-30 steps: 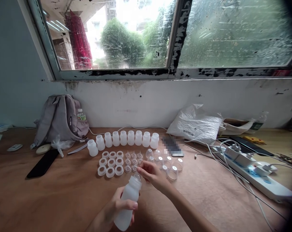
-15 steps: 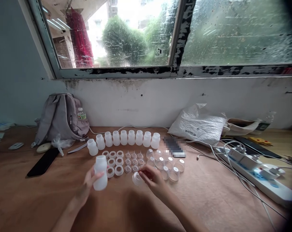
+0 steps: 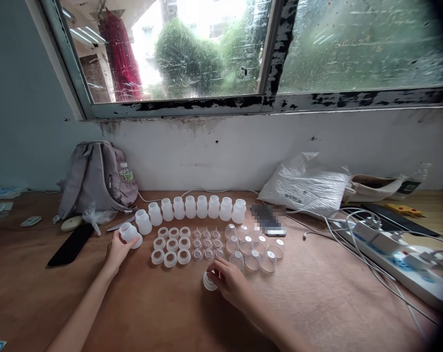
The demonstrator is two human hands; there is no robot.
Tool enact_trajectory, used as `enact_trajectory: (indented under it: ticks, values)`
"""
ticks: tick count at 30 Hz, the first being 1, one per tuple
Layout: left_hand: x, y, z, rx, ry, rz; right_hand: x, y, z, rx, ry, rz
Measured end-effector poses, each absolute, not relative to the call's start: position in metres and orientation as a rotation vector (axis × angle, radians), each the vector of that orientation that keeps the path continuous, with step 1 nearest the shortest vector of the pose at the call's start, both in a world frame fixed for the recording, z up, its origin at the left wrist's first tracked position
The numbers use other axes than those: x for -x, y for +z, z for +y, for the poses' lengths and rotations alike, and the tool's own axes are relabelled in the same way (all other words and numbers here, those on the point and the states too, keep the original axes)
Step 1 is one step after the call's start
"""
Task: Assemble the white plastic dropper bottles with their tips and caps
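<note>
My left hand (image 3: 116, 252) is closed around a frosted white baby bottle (image 3: 128, 231) at the left end of a curved row of similar baby bottles (image 3: 190, 207). The held bottle leans, its mouth turned towards me. On the near side of the table, my right hand (image 3: 229, 279) pinches a round translucent bottle lid (image 3: 209, 281), partly hidden by the fingers. Between the hands lie several translucent screw rings (image 3: 170, 258), and beside them several clear teats (image 3: 206, 243). Clear domed caps (image 3: 268, 262) stand to the right, just beyond my right hand.
A grey backpack (image 3: 93, 178), a black phone (image 3: 70, 245) and a small plastic bag (image 3: 95, 217) are at the left. A silvery parcel bag (image 3: 305, 181) and another phone (image 3: 267, 221) sit at the back right. A power strip (image 3: 401, 259) with tangled cables runs along the right.
My left hand has carried its bottle back and left to the end of the row. My right hand has lowered slightly, still pinching the round lid. The view has shifted a little.
</note>
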State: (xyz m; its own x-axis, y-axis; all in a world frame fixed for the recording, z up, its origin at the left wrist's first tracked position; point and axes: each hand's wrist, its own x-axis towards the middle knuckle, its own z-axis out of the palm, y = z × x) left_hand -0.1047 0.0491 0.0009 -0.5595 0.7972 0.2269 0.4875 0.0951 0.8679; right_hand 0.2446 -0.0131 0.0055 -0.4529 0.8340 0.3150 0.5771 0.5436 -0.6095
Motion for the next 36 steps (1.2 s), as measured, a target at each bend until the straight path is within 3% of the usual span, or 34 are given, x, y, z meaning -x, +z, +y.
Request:
enact_trajectory:
  ticks: [10,15,18,26,36]
  values:
    - [0.107,0.001,0.062,-1.298,1.345,2.144,-0.245,0.006,-0.019,1.261,0.543,-2.249]
    - [0.077,0.018,0.039,-1.343,1.769,2.166,-0.245,0.001,-0.018,1.257,0.531,-2.233]
    - [0.044,0.03,0.012,-1.593,1.915,1.954,-0.244,-0.001,-0.016,1.264,0.528,-2.215]
    - [-0.044,0.019,-0.041,-2.302,0.969,1.356,-0.236,0.002,-0.023,1.042,0.611,-2.109]
    - [-0.068,0.008,-0.043,-2.248,0.879,1.366,-0.229,0.004,-0.027,0.956,0.735,-2.122]
